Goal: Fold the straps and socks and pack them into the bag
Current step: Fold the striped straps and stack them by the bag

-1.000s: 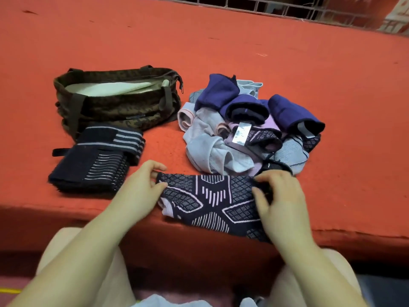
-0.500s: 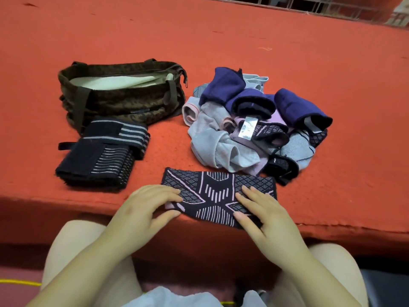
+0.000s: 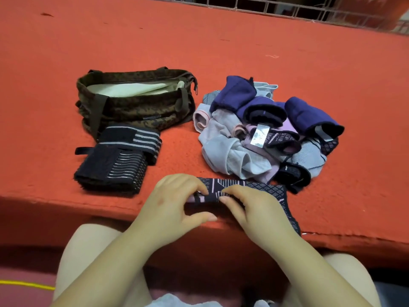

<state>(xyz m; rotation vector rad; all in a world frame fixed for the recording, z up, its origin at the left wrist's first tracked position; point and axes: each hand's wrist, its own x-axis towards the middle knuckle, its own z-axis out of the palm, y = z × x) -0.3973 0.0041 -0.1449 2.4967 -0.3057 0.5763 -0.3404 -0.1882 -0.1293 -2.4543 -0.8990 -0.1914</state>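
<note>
1. The left hand (image 3: 170,204) curls its fingertips over the left end of the patterned sock (image 3: 254,191), with the thumb stretched out below; it appears to pinch the cloth, likely to turn that end over for a fold.
2. The right hand (image 3: 254,209) lies on the middle of the same sock with fingers bent onto the fabric, seemingly pinning it so the fold stays straight. The sock sits at the near edge of the red surface (image 3: 243,41), its right end drooping over the lip.
3. Just beyond lies the pile of unfolded socks (image 3: 261,134), navy, lilac and pale grey, within easy reach for the next pick.
4. To the left, two folded dark straps (image 3: 119,158) sit stacked against the front of the camouflage bag (image 3: 135,105), probably staged for packing. The bag's mouth stands open, showing a pale lining.
5. A silvery tag (image 3: 260,135) pokes out of the pile; its print is too small to read. No brand is legible elsewhere.
</note>
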